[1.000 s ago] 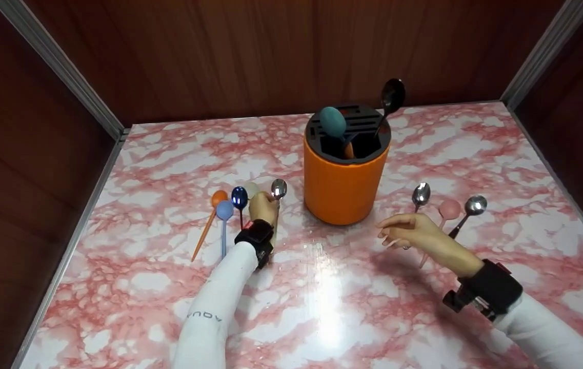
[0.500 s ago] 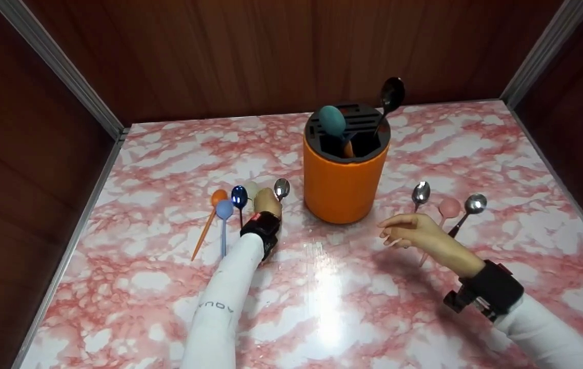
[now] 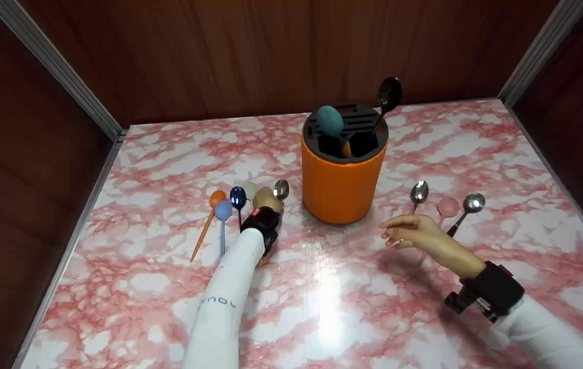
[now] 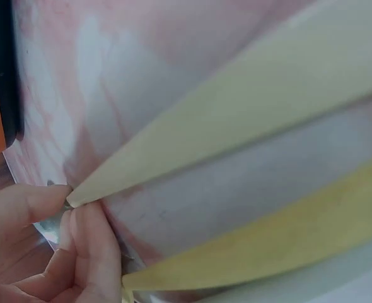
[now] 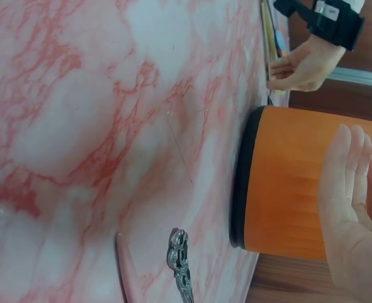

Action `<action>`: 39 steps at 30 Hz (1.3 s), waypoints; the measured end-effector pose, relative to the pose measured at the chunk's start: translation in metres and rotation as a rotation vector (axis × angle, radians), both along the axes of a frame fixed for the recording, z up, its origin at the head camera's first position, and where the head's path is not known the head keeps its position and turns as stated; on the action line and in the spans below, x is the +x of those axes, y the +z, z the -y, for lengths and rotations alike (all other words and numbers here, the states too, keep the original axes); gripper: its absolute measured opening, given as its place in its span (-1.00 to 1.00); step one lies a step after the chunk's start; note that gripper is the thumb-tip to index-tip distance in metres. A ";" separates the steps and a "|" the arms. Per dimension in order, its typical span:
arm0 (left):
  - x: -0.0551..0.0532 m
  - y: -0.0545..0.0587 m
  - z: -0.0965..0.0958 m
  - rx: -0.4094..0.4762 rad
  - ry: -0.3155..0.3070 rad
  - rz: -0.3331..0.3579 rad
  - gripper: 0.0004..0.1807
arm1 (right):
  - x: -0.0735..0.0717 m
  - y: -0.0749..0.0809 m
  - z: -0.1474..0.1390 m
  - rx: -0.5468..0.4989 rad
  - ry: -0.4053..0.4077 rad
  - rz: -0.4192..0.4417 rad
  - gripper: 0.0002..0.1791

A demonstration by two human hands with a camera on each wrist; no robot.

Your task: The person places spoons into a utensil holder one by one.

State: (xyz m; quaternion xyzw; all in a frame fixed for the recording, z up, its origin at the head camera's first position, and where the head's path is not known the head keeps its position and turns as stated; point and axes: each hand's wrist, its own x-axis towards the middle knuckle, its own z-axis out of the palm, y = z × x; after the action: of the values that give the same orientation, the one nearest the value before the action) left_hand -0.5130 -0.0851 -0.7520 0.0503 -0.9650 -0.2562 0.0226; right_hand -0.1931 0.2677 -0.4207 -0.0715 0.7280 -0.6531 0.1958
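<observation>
In the head view my left hand (image 3: 267, 200) is over the left group of spoons. Its thumb and fingers pinch a silver-bowled spoon (image 3: 281, 189) by its cream handle (image 4: 236, 120), close to the narrow neck. A second, yellow handle (image 4: 268, 255) runs alongside below it. Just left of that hand lie a pale green spoon (image 3: 250, 190) and a dark blue spoon (image 3: 238, 197), partly covered. My right hand (image 3: 417, 233) hovers with loosely bent fingers and nothing in them, nearest a silver spoon (image 3: 419, 192) with an ornate handle (image 5: 181, 259).
An orange cutlery holder (image 3: 340, 189) with a black slotted top stands between the hands. In it are a teal spoon (image 3: 330, 121) and a black spoon (image 3: 389, 95). Orange (image 3: 218, 199) and light blue (image 3: 223, 210) spoons lie left; pink (image 3: 448, 207) and dark-handled (image 3: 474, 203) ones right.
My left hand has shifted slightly right and away from me, and the silver-bowled spoon's bowl has turned and moved a little right. My right hand stays nearly still.
</observation>
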 end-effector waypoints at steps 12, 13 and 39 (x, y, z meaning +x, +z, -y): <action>-0.004 -0.005 0.008 0.091 -0.002 0.018 -0.65 | 0.000 -0.003 0.001 -0.007 0.002 -0.007 -0.62; -0.004 -0.006 0.009 0.112 0.001 0.023 -0.66 | 0.000 -0.003 0.001 -0.009 0.002 -0.007 -0.61; 0.105 0.121 0.012 1.024 -0.025 0.121 -0.82 | -0.001 -0.008 0.002 -0.025 0.009 -0.002 -0.61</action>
State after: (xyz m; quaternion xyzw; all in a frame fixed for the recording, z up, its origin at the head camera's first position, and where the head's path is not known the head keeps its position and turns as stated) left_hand -0.4076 -0.0973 -0.6312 0.0582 -0.7159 -0.6928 -0.0640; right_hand -0.1940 0.2659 -0.4291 -0.0779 0.7196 -0.6613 0.1968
